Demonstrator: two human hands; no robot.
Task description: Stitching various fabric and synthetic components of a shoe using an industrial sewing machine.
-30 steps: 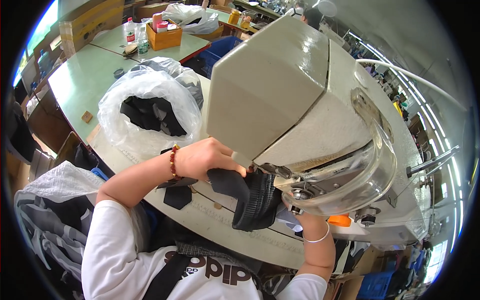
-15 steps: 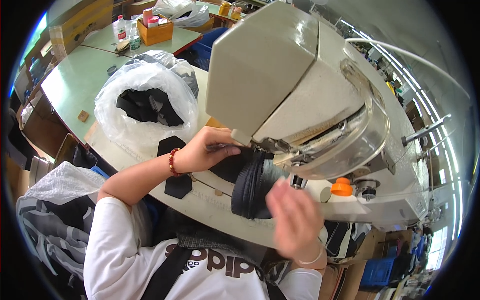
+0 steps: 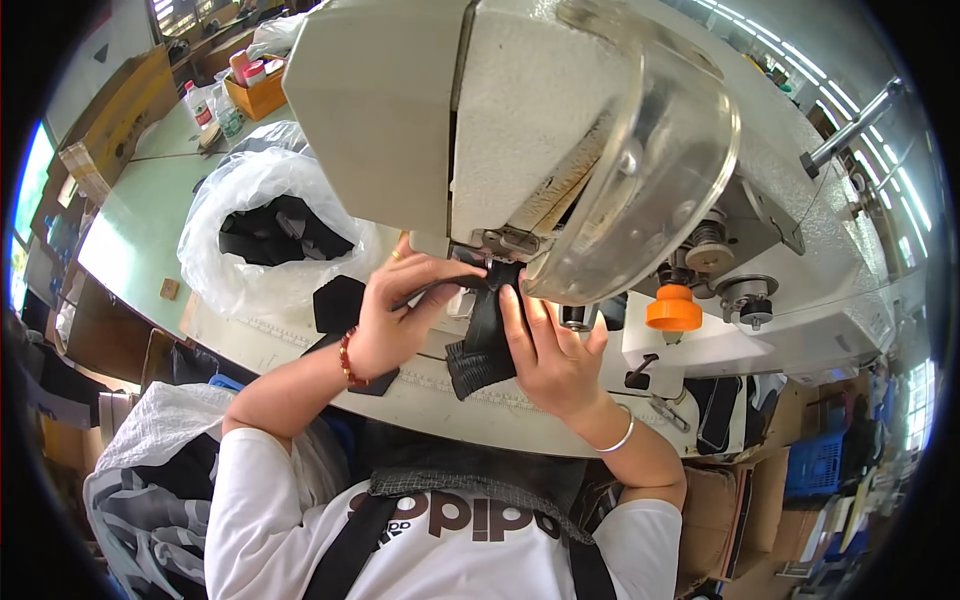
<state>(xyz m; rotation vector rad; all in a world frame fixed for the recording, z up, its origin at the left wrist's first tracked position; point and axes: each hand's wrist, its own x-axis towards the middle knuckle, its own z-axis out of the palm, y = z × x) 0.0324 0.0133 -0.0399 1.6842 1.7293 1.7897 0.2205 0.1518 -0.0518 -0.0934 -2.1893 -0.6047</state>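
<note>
While my left hand pinches a dark flap, my right hand, fingers slightly spread, rests on ribbed black fabric below the sewing machine head: positioned, judged unfinished (stitching hidden). Loose black piece lies untouched on tabletop.

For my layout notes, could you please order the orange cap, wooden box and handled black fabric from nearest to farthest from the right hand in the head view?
1. Black fabric: touching right hand
2. Orange cap: right side
3. Wooden box: far upper left
</note>
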